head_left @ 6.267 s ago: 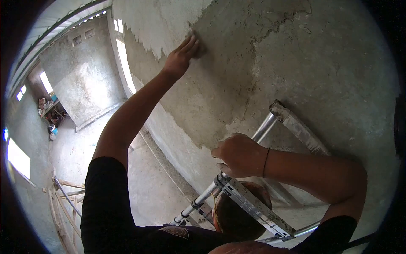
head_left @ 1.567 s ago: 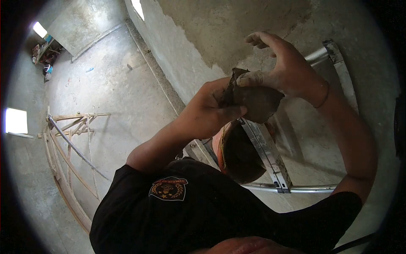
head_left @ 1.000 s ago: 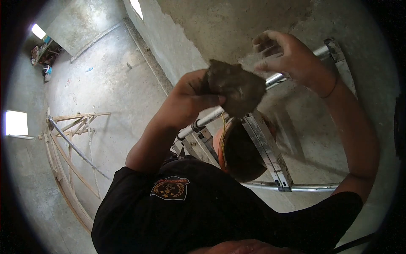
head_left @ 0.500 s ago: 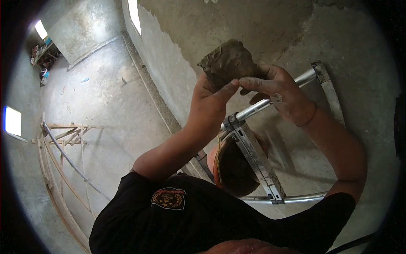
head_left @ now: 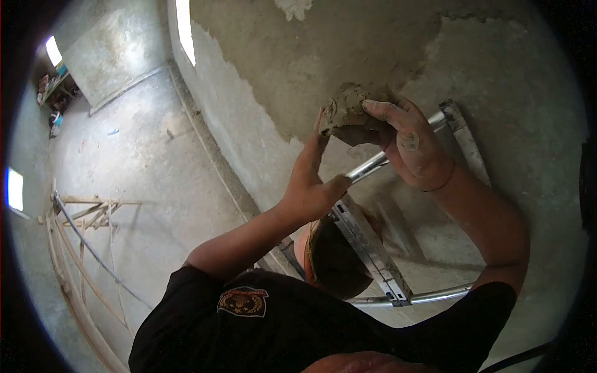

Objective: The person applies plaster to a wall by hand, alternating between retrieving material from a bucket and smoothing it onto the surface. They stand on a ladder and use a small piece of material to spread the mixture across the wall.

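My right hand (head_left: 415, 148) grips a flat piece caked with wet mortar (head_left: 349, 115), thumb on top and the other fingers mostly hidden behind it. Against the left edge of that piece rest the stretched fingers of my left hand (head_left: 309, 180). Its thumb stands well apart, beside the metal rail of a ladder (head_left: 371, 168). Just beyond is a wall with a darker, damp-looking plaster patch (head_left: 249, 68). What the piece is made of cannot be seen under the mortar.
Below my hands, an orange bucket (head_left: 302, 250) with a dark inside sits behind a ladder crosspiece (head_left: 373, 252). A wooden trestle frame (head_left: 87, 211) stands on the concrete floor (head_left: 161, 155) at left. Cluttered shelving (head_left: 55, 86) is in the far corner.
My left thumb has come off the piece and dropped away from it. My right thumb now presses on its mortar side. The piece has tilted and sits a little lower.
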Demonstrator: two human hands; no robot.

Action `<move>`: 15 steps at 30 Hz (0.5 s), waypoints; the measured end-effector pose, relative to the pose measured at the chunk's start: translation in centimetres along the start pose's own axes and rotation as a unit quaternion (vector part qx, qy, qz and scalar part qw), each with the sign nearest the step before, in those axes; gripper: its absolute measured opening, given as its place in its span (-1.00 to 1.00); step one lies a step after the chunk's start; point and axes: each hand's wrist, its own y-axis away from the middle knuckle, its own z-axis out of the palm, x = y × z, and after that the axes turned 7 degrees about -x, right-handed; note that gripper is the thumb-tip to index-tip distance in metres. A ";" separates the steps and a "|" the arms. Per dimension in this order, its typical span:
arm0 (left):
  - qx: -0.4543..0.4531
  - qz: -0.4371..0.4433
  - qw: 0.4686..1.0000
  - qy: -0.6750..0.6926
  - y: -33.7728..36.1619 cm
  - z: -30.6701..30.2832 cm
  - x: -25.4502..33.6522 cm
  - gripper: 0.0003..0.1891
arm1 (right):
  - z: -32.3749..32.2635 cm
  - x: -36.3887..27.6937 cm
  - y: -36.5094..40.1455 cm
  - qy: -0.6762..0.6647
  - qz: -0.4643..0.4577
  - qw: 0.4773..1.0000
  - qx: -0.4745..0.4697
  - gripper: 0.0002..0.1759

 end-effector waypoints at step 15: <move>-0.148 -0.192 0.927 -0.287 0.1 2.4 -8.5 -0.67 | -2.5 -2.9 -2.0 -0.106 0.117 0.978 0.140 -0.53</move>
